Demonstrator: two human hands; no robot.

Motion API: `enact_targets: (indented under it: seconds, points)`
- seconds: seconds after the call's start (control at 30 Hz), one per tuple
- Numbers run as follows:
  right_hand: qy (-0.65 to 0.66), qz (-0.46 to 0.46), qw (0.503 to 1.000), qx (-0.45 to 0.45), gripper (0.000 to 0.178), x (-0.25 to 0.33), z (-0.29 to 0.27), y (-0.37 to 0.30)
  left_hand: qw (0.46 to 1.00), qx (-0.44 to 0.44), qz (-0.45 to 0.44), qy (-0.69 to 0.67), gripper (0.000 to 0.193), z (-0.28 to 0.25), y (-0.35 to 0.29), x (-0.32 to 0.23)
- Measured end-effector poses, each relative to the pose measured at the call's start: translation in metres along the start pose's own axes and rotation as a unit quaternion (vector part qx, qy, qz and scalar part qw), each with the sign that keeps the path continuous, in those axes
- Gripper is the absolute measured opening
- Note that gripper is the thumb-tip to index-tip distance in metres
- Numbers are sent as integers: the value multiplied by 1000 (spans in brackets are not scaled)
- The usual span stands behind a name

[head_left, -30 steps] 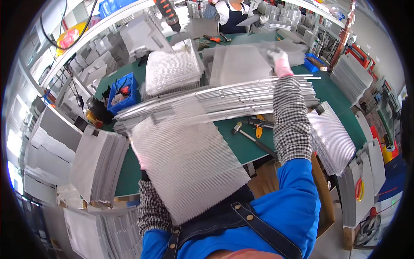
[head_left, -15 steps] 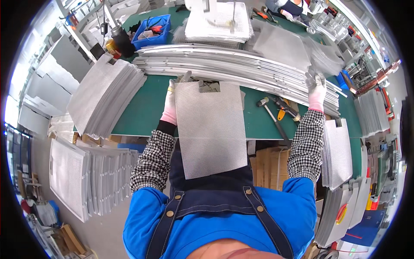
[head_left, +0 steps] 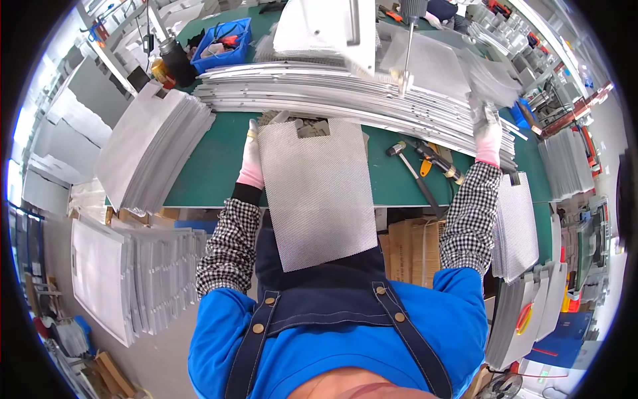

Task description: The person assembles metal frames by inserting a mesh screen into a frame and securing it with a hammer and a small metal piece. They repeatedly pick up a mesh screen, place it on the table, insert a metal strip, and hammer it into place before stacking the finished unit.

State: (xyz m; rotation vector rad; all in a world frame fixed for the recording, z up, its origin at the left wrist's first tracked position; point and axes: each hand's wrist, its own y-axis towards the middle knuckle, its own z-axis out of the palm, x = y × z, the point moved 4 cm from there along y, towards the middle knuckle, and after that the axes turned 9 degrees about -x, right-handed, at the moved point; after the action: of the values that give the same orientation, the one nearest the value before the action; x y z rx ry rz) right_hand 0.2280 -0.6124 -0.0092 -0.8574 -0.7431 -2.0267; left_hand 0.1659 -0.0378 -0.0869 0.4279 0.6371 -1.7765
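Metal strips (head_left: 319, 95), hammer (head_left: 415, 170) lie beyond mesh sheet (head_left: 319, 199).
Left fingers (head_left: 252, 128) pinch it, now clear of strips; right fingers' (head_left: 480, 120) hold unclear.

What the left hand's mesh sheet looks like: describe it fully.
The mesh sheet is silvery, fine-patterned and metal-looking, roughly rectangular, with a rectangular notch in its top edge. It looks flat, slightly askew before the apron, its upper part overlapping the green table. The left hand holds its upper left edge; apron contact is unclear.
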Motion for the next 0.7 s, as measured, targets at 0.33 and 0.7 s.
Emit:
enact_targets:
  seconds: [0.33,0.7]
  points:
    - [-195,152,961,119,59,-60,102,-213,997,54,-12,-58,85,-25,11,1]
    - [-305,273,888,210,44,-113,128,-290,993,-101,32,-49,73,-64,24,0]
